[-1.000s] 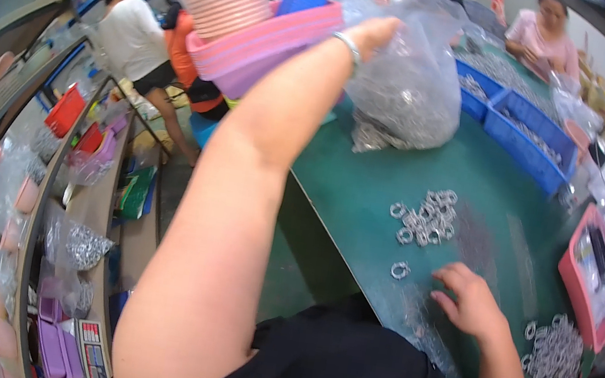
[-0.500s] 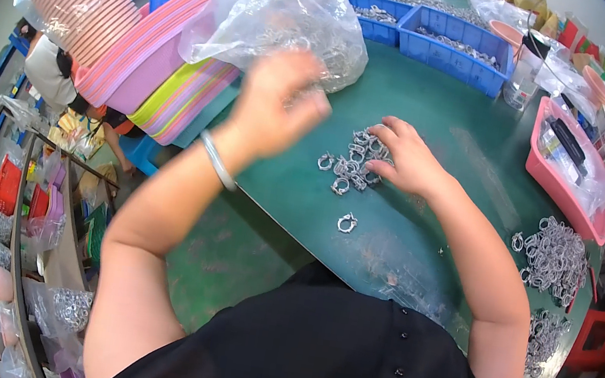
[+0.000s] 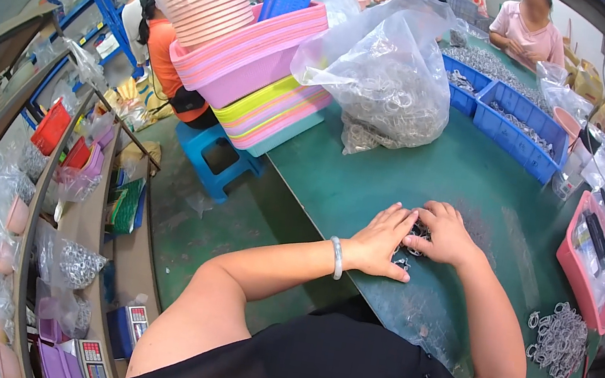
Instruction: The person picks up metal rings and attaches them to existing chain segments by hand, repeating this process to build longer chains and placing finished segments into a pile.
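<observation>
Metal rings (image 3: 421,229) right of centre are now hemmed by both hands: the left hand (image 3: 379,243), thumb spread, has left the plastic bag (image 3: 402,98); the right hand (image 3: 448,236) curls, its grip unclear.

A: By which colour is the flat table top (image 3: 365,187) covered?
B: Dark green is seen, marked with paler streaks. The small ring-shaped metal pieces (image 3: 558,344) are coloured silver-grey.
A: And the stack of rectangular plastic tubs (image 3: 262,66)?
B: It is striped in pink, lilac, lime green and turquoise. The open rectangular plastic bins (image 3: 509,140) are coloured blue.
A: Which clothing colours are noticed?
B: A plain black buttoned shirt (image 3: 314,371) is worn, with a pale grey-green rounded bangle (image 3: 337,258).
</observation>
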The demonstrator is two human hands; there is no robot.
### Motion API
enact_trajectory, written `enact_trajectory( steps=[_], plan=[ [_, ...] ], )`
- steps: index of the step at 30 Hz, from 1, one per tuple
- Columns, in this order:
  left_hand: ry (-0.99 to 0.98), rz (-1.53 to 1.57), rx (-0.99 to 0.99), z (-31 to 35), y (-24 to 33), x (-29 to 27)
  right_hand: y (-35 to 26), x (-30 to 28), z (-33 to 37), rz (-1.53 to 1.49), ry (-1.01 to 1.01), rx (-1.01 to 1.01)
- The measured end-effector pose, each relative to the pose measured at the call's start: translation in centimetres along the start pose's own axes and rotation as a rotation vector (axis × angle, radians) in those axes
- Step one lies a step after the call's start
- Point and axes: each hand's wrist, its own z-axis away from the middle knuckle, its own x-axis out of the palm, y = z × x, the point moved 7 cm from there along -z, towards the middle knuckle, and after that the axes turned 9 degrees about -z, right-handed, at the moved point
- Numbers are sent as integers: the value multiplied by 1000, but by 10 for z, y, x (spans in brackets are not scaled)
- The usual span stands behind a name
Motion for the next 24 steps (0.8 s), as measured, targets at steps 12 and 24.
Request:
enact_trajectory(
  steps=[12,24],
  plan=[
    [171,192,349,6,70,21,-6,-12,104,33,90,160],
    [-31,347,529,-13,126,28,-4,-41,189,22,152,327]
  ],
)
